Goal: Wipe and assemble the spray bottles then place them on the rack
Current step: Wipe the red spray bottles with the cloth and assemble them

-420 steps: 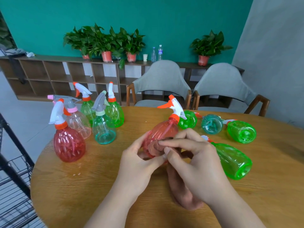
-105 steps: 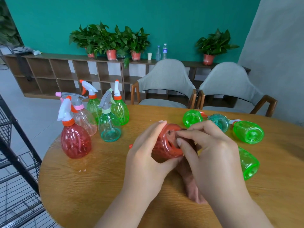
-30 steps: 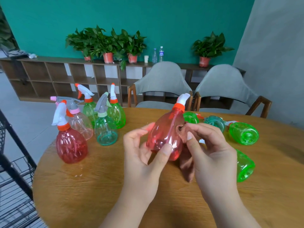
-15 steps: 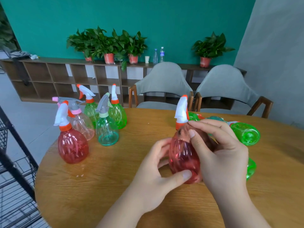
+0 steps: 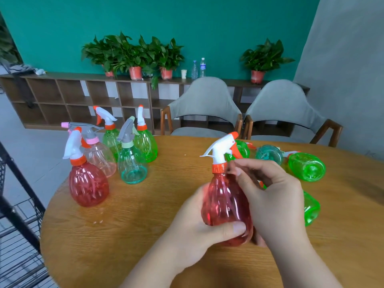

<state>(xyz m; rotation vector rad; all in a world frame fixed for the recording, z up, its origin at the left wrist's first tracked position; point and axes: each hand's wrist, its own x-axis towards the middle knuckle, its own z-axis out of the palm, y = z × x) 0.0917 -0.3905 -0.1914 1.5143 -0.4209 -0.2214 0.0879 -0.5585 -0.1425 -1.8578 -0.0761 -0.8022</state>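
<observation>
Standing upright over the table (image 5: 145, 235), the red bottle (image 5: 226, 202) is gripped round its belly by the left hand (image 5: 199, 231), collar pinched by the right hand (image 5: 276, 200); rack (image 5: 18, 215) lies leftward, left hand nearer.

Left of the left hand (image 5: 193, 227): bare table (image 5: 145, 215), passable as far as the upright red bottle (image 5: 88, 186) and teal bottle (image 5: 132, 165). Between the hands: taken up by the held red bottle (image 5: 226, 204). Beyond the left hand: open strip of tabletop. Just right of the right hand (image 5: 274, 200): blocked by a lying green bottle (image 5: 310, 208); beyond it, a second green bottle (image 5: 306, 167). Far left, off the table edge: black wire rack (image 5: 18, 215).
</observation>
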